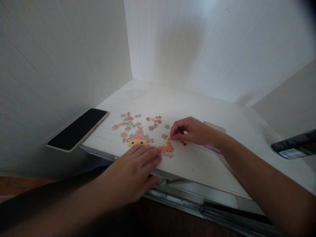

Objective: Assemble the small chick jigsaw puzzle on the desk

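Observation:
My left hand (140,168) lies with its fingers stretched out over the lower edge of a partly joined jigsaw puzzle (138,136), which shows a yellow face with a pink pointed hat. Its fingertips touch an orange joined section (168,151) to the right of the face. Thumb and forefinger of my right hand (189,131) are pinched at the top of that orange section, on a small orange puzzle piece (169,139). Whether this piece is joined to the section I cannot tell. Part of the puzzle is hidden under my left hand.
Several loose puzzle pieces (154,119) lie behind the puzzle on the white surface (163,95). A phone (79,128) rests at the left edge. A flat printed card (214,149) is partly under my right forearm. A dark cylindrical container (295,144) is at the far right.

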The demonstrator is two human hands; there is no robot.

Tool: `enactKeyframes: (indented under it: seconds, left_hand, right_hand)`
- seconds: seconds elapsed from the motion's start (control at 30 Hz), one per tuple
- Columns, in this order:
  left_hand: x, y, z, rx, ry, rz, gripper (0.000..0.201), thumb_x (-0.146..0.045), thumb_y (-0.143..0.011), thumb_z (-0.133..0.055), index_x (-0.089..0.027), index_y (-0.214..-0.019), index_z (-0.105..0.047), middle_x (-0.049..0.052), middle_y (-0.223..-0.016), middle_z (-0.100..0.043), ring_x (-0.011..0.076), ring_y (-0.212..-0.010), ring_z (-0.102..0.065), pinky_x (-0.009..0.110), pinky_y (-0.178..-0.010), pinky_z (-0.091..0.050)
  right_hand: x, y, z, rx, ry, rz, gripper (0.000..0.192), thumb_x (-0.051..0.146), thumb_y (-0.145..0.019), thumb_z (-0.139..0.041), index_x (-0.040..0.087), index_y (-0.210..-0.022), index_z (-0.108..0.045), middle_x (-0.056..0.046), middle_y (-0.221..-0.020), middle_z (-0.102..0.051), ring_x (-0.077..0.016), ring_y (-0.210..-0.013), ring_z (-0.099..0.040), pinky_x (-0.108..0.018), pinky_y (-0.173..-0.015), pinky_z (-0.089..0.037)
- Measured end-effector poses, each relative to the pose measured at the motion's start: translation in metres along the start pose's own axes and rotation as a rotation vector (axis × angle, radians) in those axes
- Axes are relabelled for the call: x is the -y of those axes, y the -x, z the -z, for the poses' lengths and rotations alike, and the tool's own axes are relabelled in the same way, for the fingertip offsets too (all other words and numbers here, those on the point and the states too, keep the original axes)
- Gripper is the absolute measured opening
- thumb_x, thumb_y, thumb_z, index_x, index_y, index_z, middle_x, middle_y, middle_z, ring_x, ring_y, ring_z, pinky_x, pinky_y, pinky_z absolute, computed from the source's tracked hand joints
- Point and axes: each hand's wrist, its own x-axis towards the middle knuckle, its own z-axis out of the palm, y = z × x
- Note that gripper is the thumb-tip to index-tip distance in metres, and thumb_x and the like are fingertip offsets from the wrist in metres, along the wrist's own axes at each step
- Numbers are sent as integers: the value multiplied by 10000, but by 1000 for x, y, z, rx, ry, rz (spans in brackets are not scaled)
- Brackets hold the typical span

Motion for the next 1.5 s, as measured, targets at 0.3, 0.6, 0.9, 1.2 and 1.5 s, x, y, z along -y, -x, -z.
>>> enactKeyframes:
  seconds: [0.3,0.6,0.9,1.2,1.5]
  left_hand:
    - [-5,-3,0,30,4,20,371,-319,-942,-554,-119,-1252,-587,139,-1356,-572,305,-1226,-527,499,-1071,-424]
    - [-5,-3,0,20,3,26,378,-315,-923,-582,-133,-1254,-573,151,-1331,-577,311,-1225,-532,505,-1038,-445]
    - [-5,-3,0,34,-3,22,375,-312,-937,-559,-129,-1265,-566,157,-1324,-575,315,-1232,-524,501,-1039,-437]
    - [-5,-4,1,19,3,30,351,-298,-923,-577,-135,-1234,-580,145,-1319,-583,300,-1220,-534,492,-1051,-432]
    - [-4,-3,0,26,-9,22,396,-300,-923,-576,-116,-1274,-577,134,-1349,-582,307,-1220,-533,501,-1068,-426]
  right_hand:
    - [6,-4,-28,-137,146,78,108,224,-834,-644,179,-875,-733,-8,-748,-704,-104,-631,-590,-236,-601,-451]
    - [10,-5,-27,-86,304,255,148,140,-871,-593,197,-887,-729,-13,-838,-718,-122,-765,-610,-266,-741,-452]
    - [9,-6,-26,-70,324,289,143,150,-870,-611,206,-902,-739,-21,-852,-698,-132,-785,-609,-278,-758,-452]
    - [12,-3,-27,-48,370,296,182,137,-876,-599,223,-908,-755,-27,-895,-709,-143,-822,-625,-304,-799,-455]
    - [-18,-9,13,-568,393,119,176,259,-877,-600,187,-952,-742,-54,-869,-730,-134,-667,-576,-279,-611,-424]
